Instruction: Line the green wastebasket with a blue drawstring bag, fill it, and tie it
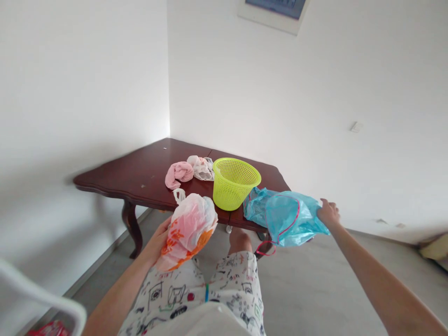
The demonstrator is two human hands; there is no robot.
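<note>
Lower center of frame: left hand (158, 241) clasps white-orange plastic bag (189, 232), fingers wrapped against its side. Farther right, right hand (328, 213) grips edge of crumpled blue plastic bag (289, 218), arm outstretched, pink cord dangling. Beyond, on dark wood table (140, 179): lime plastic basket (224, 196); pink towel (178, 171) and pale crumpled cloth (202, 168) lie outside it.

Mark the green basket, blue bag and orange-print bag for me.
Green basket (233, 186), head view, mesh side.
Blue bag (287, 219), head view, bag's middle.
Orange-print bag (189, 233), head view, printed side.
</note>
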